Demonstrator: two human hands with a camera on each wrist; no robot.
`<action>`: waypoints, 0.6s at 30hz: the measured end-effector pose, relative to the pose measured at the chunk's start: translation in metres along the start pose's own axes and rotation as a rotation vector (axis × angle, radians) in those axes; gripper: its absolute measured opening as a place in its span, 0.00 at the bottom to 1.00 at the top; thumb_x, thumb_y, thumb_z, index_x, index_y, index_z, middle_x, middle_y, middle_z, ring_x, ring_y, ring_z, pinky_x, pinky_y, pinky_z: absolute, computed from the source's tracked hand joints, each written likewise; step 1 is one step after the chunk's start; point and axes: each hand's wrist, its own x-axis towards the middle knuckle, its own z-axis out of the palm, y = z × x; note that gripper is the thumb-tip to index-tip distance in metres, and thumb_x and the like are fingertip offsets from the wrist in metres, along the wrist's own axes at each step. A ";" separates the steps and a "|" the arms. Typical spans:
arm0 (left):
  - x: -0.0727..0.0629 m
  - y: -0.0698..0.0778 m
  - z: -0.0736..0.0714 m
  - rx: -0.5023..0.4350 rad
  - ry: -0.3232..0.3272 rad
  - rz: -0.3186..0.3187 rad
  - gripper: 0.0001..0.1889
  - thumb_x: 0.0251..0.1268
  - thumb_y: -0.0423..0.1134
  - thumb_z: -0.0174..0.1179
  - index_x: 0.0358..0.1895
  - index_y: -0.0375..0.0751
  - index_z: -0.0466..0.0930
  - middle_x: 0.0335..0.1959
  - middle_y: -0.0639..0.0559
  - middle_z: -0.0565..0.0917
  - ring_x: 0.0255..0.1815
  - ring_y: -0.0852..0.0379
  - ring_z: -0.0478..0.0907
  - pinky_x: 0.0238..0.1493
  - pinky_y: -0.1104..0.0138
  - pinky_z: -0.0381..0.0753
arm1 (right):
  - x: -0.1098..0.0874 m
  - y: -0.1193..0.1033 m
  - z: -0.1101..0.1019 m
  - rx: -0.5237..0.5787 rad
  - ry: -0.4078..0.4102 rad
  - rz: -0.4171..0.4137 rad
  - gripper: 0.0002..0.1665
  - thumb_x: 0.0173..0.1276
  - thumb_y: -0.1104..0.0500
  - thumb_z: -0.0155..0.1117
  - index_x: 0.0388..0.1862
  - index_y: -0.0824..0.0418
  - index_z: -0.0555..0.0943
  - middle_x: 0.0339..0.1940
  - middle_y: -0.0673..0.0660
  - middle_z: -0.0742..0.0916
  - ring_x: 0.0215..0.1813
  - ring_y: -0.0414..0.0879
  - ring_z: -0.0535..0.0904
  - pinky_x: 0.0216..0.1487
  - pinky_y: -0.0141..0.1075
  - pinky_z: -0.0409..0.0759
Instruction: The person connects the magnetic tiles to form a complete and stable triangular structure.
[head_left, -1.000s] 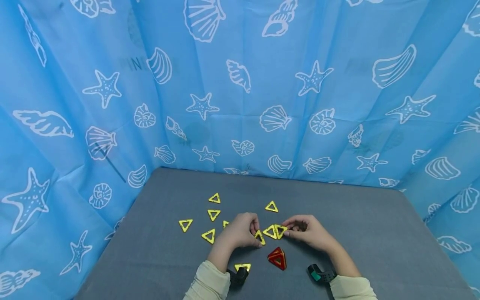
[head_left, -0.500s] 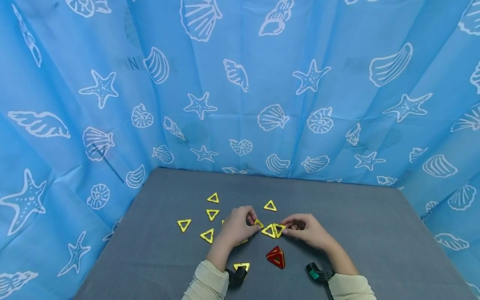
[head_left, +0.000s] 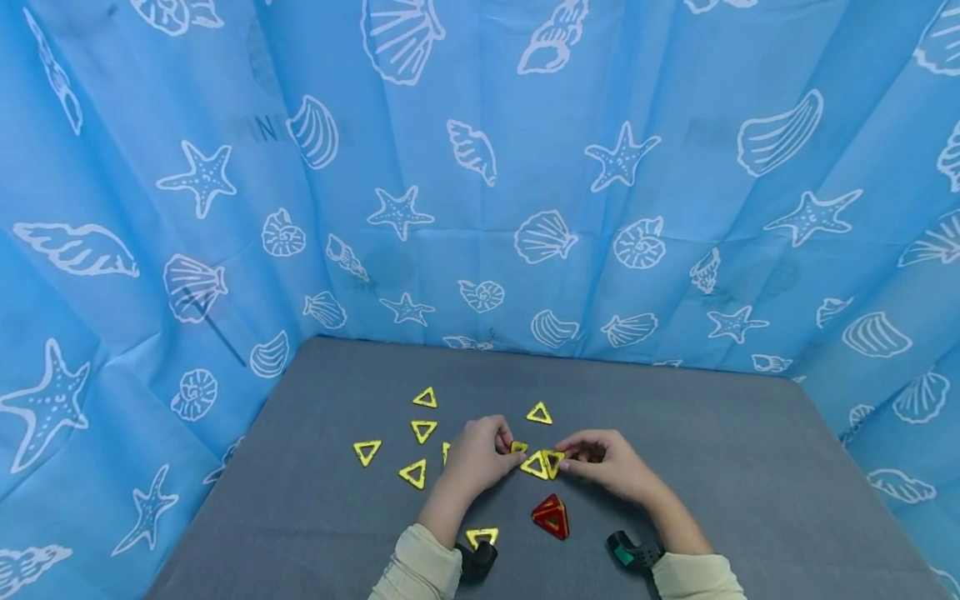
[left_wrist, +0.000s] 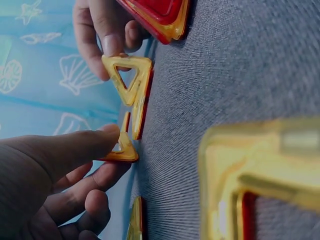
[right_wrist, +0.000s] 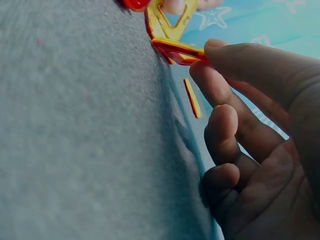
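Note:
Between thumb and fingers, my left hand [head_left: 476,457] pinches a yellow triangular magnetic tile [left_wrist: 129,151], tilted up off the cloth. My right hand [head_left: 611,465] pinches the corner of another triangular tile [right_wrist: 179,46], which is raised at an angle. That raised tile meets the edge of a third triangular tile [head_left: 527,470] lying between the hands. The left tile is very close to this middle one; whether they touch I cannot tell. Nearer the body sits a small red pyramid [head_left: 551,518] of triangular tiles with yellow edges.
Several loose yellow triangular tiles [head_left: 413,473] lie left on the grey-covered table [head_left: 712,450]. One tile [head_left: 539,413] lies beyond the hands and another [head_left: 482,535] beside the left wrist. A blue shell-print curtain [head_left: 480,192] surrounds the back and sides.
My left hand has brought its tile up and away from the body, turning it beside the middle tile. The right hand's tile now stands more steeply.

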 end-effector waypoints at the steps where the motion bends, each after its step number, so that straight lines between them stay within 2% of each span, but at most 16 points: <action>1: 0.000 0.000 0.001 0.001 -0.001 0.005 0.13 0.63 0.43 0.78 0.33 0.47 0.80 0.26 0.59 0.79 0.25 0.60 0.74 0.29 0.65 0.72 | 0.000 0.000 0.001 -0.002 0.001 0.007 0.13 0.75 0.60 0.71 0.54 0.64 0.88 0.42 0.59 0.90 0.33 0.39 0.79 0.33 0.33 0.80; 10: 0.001 0.000 0.004 -0.022 -0.027 -0.003 0.14 0.62 0.44 0.79 0.33 0.49 0.80 0.27 0.60 0.81 0.27 0.63 0.76 0.31 0.65 0.75 | 0.002 -0.002 0.005 -0.022 0.006 0.007 0.14 0.75 0.58 0.71 0.55 0.63 0.88 0.42 0.59 0.90 0.33 0.38 0.80 0.33 0.34 0.81; 18: 0.003 -0.004 -0.002 -0.099 -0.145 0.047 0.06 0.66 0.38 0.75 0.38 0.47 0.86 0.33 0.58 0.87 0.32 0.64 0.81 0.38 0.63 0.80 | 0.001 -0.005 0.007 -0.009 0.026 -0.012 0.14 0.75 0.59 0.71 0.55 0.63 0.87 0.41 0.60 0.89 0.31 0.39 0.80 0.31 0.34 0.81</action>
